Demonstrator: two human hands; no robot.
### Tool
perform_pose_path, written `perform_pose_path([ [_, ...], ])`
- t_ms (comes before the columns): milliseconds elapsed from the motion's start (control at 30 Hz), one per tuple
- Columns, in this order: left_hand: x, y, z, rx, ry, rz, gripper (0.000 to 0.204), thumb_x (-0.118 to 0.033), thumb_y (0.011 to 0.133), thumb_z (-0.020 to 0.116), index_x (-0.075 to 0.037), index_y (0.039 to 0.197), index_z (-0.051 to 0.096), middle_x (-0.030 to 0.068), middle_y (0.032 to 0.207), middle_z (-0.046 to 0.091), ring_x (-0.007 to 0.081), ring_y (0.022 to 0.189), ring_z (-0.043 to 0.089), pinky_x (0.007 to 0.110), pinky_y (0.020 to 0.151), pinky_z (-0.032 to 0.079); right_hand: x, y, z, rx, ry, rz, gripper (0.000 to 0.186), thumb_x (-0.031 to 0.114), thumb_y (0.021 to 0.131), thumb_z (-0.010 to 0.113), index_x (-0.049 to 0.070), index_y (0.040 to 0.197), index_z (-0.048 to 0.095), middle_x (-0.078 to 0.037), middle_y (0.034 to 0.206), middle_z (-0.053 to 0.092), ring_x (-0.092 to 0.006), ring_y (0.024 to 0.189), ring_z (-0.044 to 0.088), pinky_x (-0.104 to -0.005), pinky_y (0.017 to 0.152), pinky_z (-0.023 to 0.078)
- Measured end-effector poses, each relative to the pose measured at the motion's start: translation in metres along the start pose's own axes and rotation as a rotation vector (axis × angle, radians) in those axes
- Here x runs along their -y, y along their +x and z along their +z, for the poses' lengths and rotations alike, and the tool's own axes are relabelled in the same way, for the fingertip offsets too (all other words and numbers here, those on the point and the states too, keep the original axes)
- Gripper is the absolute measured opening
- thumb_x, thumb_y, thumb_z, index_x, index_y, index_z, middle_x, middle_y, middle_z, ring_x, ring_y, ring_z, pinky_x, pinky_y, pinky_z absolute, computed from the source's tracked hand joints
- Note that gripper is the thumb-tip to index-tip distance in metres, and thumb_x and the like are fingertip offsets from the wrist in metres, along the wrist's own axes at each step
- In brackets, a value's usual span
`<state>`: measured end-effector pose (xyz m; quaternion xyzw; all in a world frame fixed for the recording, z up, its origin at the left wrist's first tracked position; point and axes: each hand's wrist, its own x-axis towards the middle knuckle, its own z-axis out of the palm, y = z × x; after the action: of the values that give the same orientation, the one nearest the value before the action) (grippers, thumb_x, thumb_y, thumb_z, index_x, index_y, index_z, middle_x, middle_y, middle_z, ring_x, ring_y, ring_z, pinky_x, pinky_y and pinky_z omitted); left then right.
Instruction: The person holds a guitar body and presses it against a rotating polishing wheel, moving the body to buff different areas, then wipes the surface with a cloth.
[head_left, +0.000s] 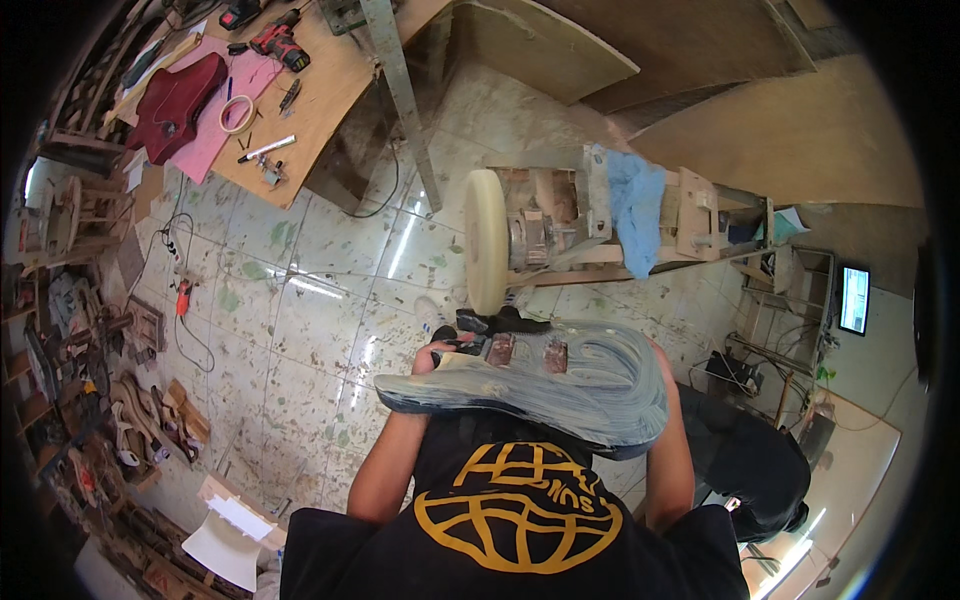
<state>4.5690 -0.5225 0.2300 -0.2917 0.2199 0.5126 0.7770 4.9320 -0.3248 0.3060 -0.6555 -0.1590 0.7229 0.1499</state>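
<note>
An electric guitar body [520,385], dark and smeared with whitish streaks, is held up in front of my chest. Two reddish-brown patches, perhaps cavities, show on its face. My left hand [440,353] grips it at the left, fingers curled over the edge by a dark part. At the right edge my right hand [660,368] holds the wide rounded end, with its fingers hidden behind the body. Just beyond the guitar body stands a thick pale buffing wheel [487,240]; a gap between the two is hard to judge.
The wheel's wooden frame [690,215] carries a blue cloth [634,210]. A workbench [320,90] at far left bears a dark red guitar body [178,105], a drill [280,42] and a tape roll [237,115]. A person in black [750,460] bends at right. A cable crosses the floor.
</note>
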Motion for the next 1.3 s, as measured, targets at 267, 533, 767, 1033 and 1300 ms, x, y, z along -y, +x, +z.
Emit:
perform_pose_path([
  [267,-0.028,-0.005,-0.043,0.037,-0.051,0.063,0.051,-0.017,0.078,0.041,-0.004,0.127,0.045,0.0247,0.105,0.059,0.0359,0.091,0.059,0.043,0.085,0.046,-0.01,0.041,0.04,0.015,-0.158,-0.09,0.044,0.033,0.093,0.038,-0.004,0.108,0.056,-0.016,0.097,0.063,-0.0276,0.084,0.061,-0.0376,0.079,0.05],
  [533,-0.051,-0.028,-0.06,-0.036,-0.052,0.179,0.046,-0.017,0.079,0.041,0.001,0.121,0.049,0.0238,0.104,0.059,0.0344,0.091,0.059,0.042,0.085,0.046,-0.008,0.043,0.112,0.09,-0.13,-0.049,0.033,0.02,0.092,0.039,-0.004,0.106,0.056,-0.015,0.098,0.063,-0.0253,0.086,0.061,-0.036,0.08,0.05],
  [767,-0.064,-0.047,-0.045,-0.117,-0.101,0.201,0.044,-0.015,0.079,0.043,-0.001,0.121,0.049,0.0231,0.09,0.063,0.0325,0.078,0.063,0.041,0.076,0.051,-0.029,0.071,0.112,0.209,0.008,0.02,0.031,0.018,0.09,0.04,-0.003,0.107,0.056,-0.015,0.098,0.063,-0.0256,0.088,0.061,-0.0363,0.081,0.05],
  [1033,-0.073,-0.072,-0.05,-0.172,-0.051,0.241,0.042,-0.013,0.077,0.045,0.0,0.117,0.053,0.0214,0.089,0.064,0.0308,0.076,0.062,0.038,0.075,0.05,-0.044,0.069,0.134,0.221,-0.011,0.084,0.032,0.018,0.09,0.04,-0.002,0.108,0.056,-0.015,0.101,0.063,-0.0261,0.089,0.061,-0.0362,0.082,0.049],
  [1300,-0.082,-0.079,-0.088,-0.17,-0.039,0.271,0.045,-0.017,0.078,0.042,0.0,0.118,0.052,0.0229,0.097,0.062,0.0327,0.085,0.062,0.041,0.08,0.049,-0.059,0.066,0.154,0.289,0.106,0.167,0.032,0.018,0.089,0.039,-0.002,0.108,0.056,-0.015,0.102,0.062,-0.0262,0.09,0.061,-0.0362,0.083,0.049],
])
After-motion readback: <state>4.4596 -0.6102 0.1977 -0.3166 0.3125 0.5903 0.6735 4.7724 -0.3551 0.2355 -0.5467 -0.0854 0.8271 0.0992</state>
